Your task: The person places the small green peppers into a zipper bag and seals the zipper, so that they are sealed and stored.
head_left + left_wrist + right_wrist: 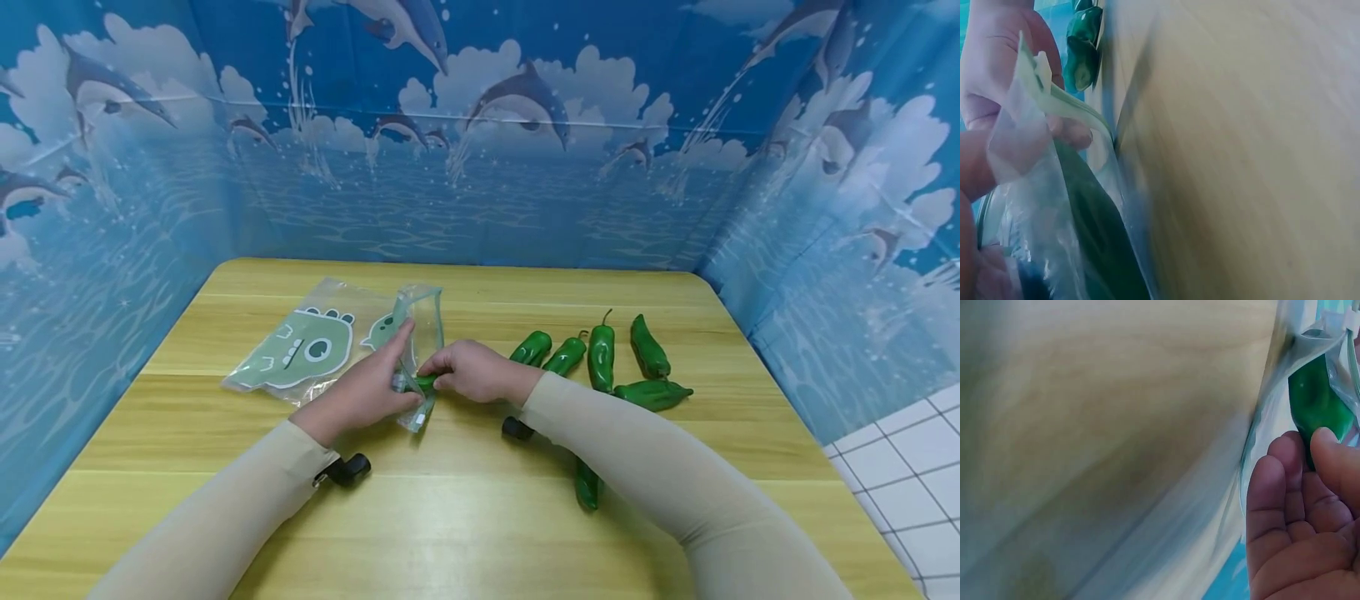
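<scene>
Right hand is being kept in a narrow pinch; one end of a green pepper is being held between thumb and fingers; the pepper's rest is being enclosed by the mouth of a clear bag. For this step, the pepper is probably best being fed lengthwise, end first, square to the opening; the pinch is best being kept at the rear end, so knuckles aren't being snagged on the seal; release is best being delayed until the pepper is lying past the rim, otherwise it's likely being dropped at the lip.

Left hand is being held spread, thumb and fingers well apart, against the bag film; whether any film is also being pinched can't be told; that spread is worth being kept, since a sagging film would likely be catching the pepper.

White slider is being seen at one end of the seal; the bag's printed body is being supported flat on the bench, left of the mouth; more loose peppers are being left on the right, some partly being hidden by the right sleeve.
</scene>
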A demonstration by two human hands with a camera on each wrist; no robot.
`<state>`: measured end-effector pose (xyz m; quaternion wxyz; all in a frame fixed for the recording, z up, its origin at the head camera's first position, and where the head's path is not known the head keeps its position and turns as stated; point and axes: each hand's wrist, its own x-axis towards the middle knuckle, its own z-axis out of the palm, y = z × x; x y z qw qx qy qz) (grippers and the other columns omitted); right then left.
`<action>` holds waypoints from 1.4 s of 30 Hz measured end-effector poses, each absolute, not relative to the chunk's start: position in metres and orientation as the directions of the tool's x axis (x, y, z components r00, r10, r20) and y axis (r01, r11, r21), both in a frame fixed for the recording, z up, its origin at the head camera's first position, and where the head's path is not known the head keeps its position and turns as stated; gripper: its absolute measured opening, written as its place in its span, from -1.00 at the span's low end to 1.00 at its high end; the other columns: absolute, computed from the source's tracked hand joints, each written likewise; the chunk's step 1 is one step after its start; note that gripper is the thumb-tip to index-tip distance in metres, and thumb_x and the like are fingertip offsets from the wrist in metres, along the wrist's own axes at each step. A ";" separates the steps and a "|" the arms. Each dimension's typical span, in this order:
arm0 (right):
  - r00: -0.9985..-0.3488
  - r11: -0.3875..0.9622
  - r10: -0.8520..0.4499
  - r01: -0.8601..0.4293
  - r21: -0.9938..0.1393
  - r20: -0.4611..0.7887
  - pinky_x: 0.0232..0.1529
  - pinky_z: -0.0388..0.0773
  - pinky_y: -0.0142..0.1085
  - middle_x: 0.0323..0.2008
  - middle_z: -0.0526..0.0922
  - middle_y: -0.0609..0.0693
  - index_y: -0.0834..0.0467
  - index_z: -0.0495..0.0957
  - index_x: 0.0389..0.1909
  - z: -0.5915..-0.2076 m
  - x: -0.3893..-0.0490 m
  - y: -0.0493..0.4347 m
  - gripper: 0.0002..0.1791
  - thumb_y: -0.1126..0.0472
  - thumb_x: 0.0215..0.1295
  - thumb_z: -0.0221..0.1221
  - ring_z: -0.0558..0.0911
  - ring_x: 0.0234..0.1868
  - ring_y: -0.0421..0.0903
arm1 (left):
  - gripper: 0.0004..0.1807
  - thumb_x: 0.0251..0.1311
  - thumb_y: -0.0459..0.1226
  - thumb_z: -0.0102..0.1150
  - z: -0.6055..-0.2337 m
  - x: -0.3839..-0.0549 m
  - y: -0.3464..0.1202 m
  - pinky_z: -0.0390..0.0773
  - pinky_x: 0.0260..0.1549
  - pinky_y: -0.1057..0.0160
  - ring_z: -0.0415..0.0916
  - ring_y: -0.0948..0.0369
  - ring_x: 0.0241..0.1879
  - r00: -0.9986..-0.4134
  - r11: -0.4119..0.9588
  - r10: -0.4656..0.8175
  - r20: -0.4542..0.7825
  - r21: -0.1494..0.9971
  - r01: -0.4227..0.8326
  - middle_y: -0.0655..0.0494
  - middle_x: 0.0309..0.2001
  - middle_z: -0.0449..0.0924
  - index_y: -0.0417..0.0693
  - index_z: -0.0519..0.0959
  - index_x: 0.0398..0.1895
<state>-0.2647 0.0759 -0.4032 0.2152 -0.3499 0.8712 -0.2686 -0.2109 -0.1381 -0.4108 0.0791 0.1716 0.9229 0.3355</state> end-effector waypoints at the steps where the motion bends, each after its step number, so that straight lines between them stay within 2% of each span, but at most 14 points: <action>1: -0.663 0.610 -0.725 -0.494 -0.620 -0.186 0.23 0.66 -0.17 0.13 0.78 -0.06 0.06 0.71 0.23 -0.404 -0.265 0.076 -0.67 0.28 0.52 0.22 0.71 0.18 -0.10 | 0.30 0.24 -0.13 0.49 -0.411 -0.211 -0.137 0.44 0.41 -0.20 0.22 -0.15 0.58 -0.928 0.718 0.370 -0.028 0.643 0.267 -0.10 0.72 -0.08 0.10 -0.32 0.76; 5: -0.678 0.623 -0.708 -0.466 -0.628 -0.199 0.15 0.68 -0.22 0.03 0.81 -0.05 0.10 0.71 0.19 -0.407 -0.265 0.074 -0.68 0.26 0.47 0.29 0.73 0.06 -0.16 | 0.30 0.24 -0.10 0.49 -0.410 -0.210 -0.136 0.46 0.40 -0.20 0.21 -0.14 0.59 -0.930 0.730 0.367 -0.028 0.628 0.269 -0.06 0.73 -0.11 0.09 -0.32 0.76; 9: -0.693 0.649 -0.689 -0.459 -0.606 -0.213 0.16 0.68 -0.20 0.00 0.81 -0.04 0.14 0.67 0.24 -0.408 -0.268 0.075 -0.63 0.25 0.45 0.32 0.73 0.07 -0.13 | 0.32 0.23 -0.04 0.49 -0.409 -0.209 -0.138 0.45 0.40 -0.23 0.23 -0.15 0.58 -0.929 0.725 0.368 -0.038 0.638 0.261 -0.03 0.73 -0.12 0.17 -0.35 0.76; 12: -0.695 0.659 -0.689 -0.482 -0.578 -0.206 0.26 0.64 -0.15 0.05 0.80 -0.04 0.15 0.62 0.31 -0.408 -0.270 0.078 -0.58 0.26 0.47 0.29 0.72 0.16 -0.08 | 0.31 0.23 0.03 0.47 -0.409 -0.209 -0.139 0.43 0.40 -0.27 0.22 -0.17 0.58 -0.927 0.705 0.374 -0.035 0.660 0.259 0.00 0.74 -0.14 0.20 -0.35 0.75; 17: -0.711 0.673 -0.673 -0.476 -0.566 -0.202 0.36 0.58 -0.11 0.11 0.78 -0.07 0.15 0.55 0.38 -0.405 -0.272 0.087 -0.57 0.28 0.55 0.19 0.67 0.28 -0.05 | 0.28 0.24 0.16 0.42 -0.413 -0.208 -0.136 0.39 0.43 -0.28 0.20 -0.18 0.59 -0.944 0.721 0.329 -0.012 0.649 0.243 -0.03 0.73 -0.10 0.09 -0.27 0.76; 25: -0.760 0.708 -0.613 -0.405 -0.578 -0.217 0.26 0.65 -0.09 0.24 0.72 0.01 0.13 0.50 0.44 -0.387 -0.272 0.108 -0.54 0.22 0.60 0.14 0.66 0.30 0.00 | 0.25 0.23 0.06 0.44 -0.417 -0.209 -0.131 0.37 0.46 -0.25 0.19 -0.17 0.59 -0.961 0.752 0.275 -0.027 0.629 0.197 -0.06 0.72 -0.04 0.02 -0.22 0.76; 35: -0.802 0.754 -0.573 -0.435 -0.492 -0.168 0.33 0.58 0.02 0.39 0.59 0.06 0.13 0.51 0.44 -0.373 -0.279 0.147 -0.53 0.18 0.59 0.17 0.58 0.36 0.09 | 0.29 0.19 0.13 0.45 -0.415 -0.209 -0.133 0.41 0.44 -0.24 0.24 -0.17 0.57 -0.964 0.762 0.264 -0.033 0.620 0.187 -0.03 0.72 -0.03 0.10 -0.24 0.76; 38: -0.798 0.765 -0.570 -0.431 -0.478 -0.194 0.38 0.53 0.06 0.43 0.55 0.06 0.11 0.49 0.46 -0.371 -0.281 0.157 -0.51 0.17 0.58 0.19 0.53 0.42 0.13 | 0.31 0.19 0.14 0.45 -0.411 -0.209 -0.133 0.40 0.44 -0.23 0.23 -0.16 0.58 -0.959 0.766 0.284 -0.018 0.606 0.215 0.00 0.73 -0.08 0.11 -0.27 0.76; 42: -0.796 0.788 -0.556 -0.414 -0.455 -0.238 0.40 0.51 0.09 0.48 0.50 0.09 0.09 0.46 0.49 -0.369 -0.286 0.173 -0.47 0.17 0.56 0.21 0.50 0.46 0.15 | 0.34 0.20 0.14 0.46 -0.408 -0.210 -0.134 0.32 0.50 -0.22 0.10 -0.12 0.64 -0.945 0.757 0.327 -0.028 0.606 0.244 0.07 0.74 -0.20 0.18 -0.35 0.75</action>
